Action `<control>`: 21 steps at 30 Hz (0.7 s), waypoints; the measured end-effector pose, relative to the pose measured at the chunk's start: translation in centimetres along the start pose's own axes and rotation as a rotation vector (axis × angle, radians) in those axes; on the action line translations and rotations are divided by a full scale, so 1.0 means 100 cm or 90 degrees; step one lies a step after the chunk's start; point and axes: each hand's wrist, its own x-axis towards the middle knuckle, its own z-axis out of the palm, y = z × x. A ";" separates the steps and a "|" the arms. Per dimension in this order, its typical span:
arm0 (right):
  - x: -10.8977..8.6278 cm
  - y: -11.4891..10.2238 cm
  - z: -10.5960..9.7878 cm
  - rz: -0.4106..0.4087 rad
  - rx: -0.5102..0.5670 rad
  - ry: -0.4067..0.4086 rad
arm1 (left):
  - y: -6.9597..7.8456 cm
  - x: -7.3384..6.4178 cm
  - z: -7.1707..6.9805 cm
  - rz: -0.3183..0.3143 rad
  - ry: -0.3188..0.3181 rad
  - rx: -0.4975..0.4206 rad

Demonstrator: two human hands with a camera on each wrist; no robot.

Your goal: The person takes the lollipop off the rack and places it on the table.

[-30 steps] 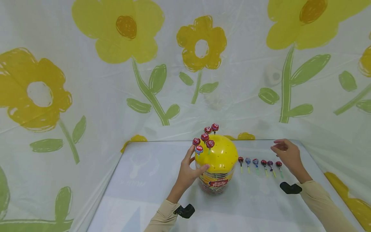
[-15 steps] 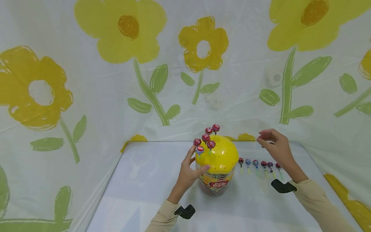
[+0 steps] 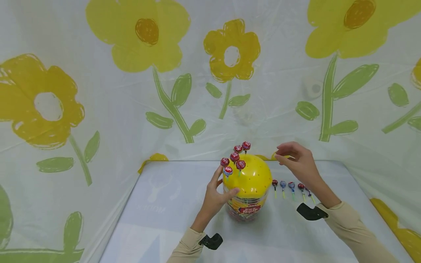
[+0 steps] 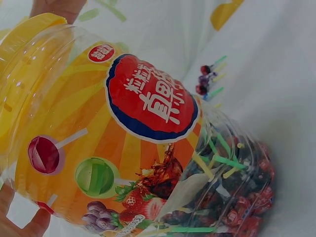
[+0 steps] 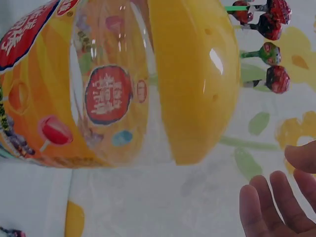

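Observation:
A clear candy jar (image 3: 249, 209) with a domed yellow lid (image 3: 256, 172) stands upright on the table. My left hand (image 3: 213, 197) grips it at the lid, thumb in front and fingers round the left side. Several wrapped lollipops (image 3: 234, 157) stick up from the lid's left and back part; small holes dot the dome. To the right of the jar, my right hand (image 3: 300, 162) hovers with loosely bent fingers, and nothing shows between them. In the right wrist view its fingers (image 5: 284, 200) are apart from the lid.
A row of several lollipops (image 3: 291, 185) lies on the white table (image 3: 158, 208) to the jar's right, partly behind my right forearm. More lollipops (image 4: 247, 207) fill the jar's bottom. A flower-printed curtain (image 3: 263, 120) hangs behind the table.
My right hand has moved left from above the lollipop row's right end toward the jar. Its forearm now covers the row's right end. The left hand stays on the jar.

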 end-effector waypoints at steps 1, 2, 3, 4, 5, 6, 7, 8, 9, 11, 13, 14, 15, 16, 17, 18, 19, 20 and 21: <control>0.001 -0.002 0.002 -0.001 0.001 -0.005 | 0.001 0.000 0.000 -0.002 0.000 -0.001; 0.002 -0.004 0.005 -0.002 0.003 -0.010 | 0.001 0.000 0.000 -0.002 0.001 -0.002; 0.004 -0.007 0.007 -0.003 0.007 -0.015 | 0.001 0.000 0.000 -0.004 0.001 -0.004; 0.005 -0.009 0.010 -0.004 0.010 -0.020 | 0.002 -0.001 0.000 -0.006 0.001 -0.003; 0.007 -0.011 0.013 -0.007 0.014 -0.025 | 0.001 -0.001 0.000 -0.009 0.001 -0.002; 0.008 -0.014 0.015 -0.010 0.018 -0.029 | 0.002 -0.001 0.000 -0.013 0.000 -0.003; 0.009 -0.016 0.018 -0.012 0.026 -0.035 | 0.002 -0.001 0.001 -0.017 0.001 -0.001; 0.011 -0.019 0.022 -0.015 0.035 -0.041 | 0.001 -0.001 0.001 -0.020 0.002 0.001; 0.012 -0.021 0.025 -0.019 0.039 -0.047 | 0.001 -0.001 0.001 -0.025 0.002 0.004; 0.015 -0.025 0.032 -0.025 0.045 -0.057 | 0.001 -0.001 0.001 -0.033 0.004 0.005; 0.018 -0.029 0.038 -0.030 0.052 -0.068 | 0.001 -0.001 0.001 -0.040 0.004 0.007; 0.020 -0.031 0.041 -0.033 0.052 -0.072 | 0.002 -0.001 0.001 -0.043 0.004 0.007; 0.021 -0.032 0.044 -0.035 0.053 -0.075 | 0.002 -0.001 0.001 -0.044 0.003 0.007; 0.021 -0.034 0.046 -0.036 0.057 -0.077 | 0.003 -0.001 0.001 -0.045 0.004 0.007; 0.022 -0.040 0.048 -0.037 0.058 -0.079 | 0.003 -0.001 0.001 -0.045 0.004 0.007; 0.022 -0.045 0.050 -0.039 0.058 -0.079 | 0.003 -0.001 0.001 -0.046 0.004 0.008; 0.023 -0.051 0.052 -0.041 0.057 -0.078 | 0.004 -0.001 0.001 -0.046 0.004 0.009; 0.023 -0.056 0.053 -0.041 0.056 -0.077 | 0.004 -0.001 0.000 -0.045 0.004 0.009; 0.024 -0.060 0.055 -0.040 0.055 -0.076 | 0.004 -0.001 0.000 -0.044 0.004 0.009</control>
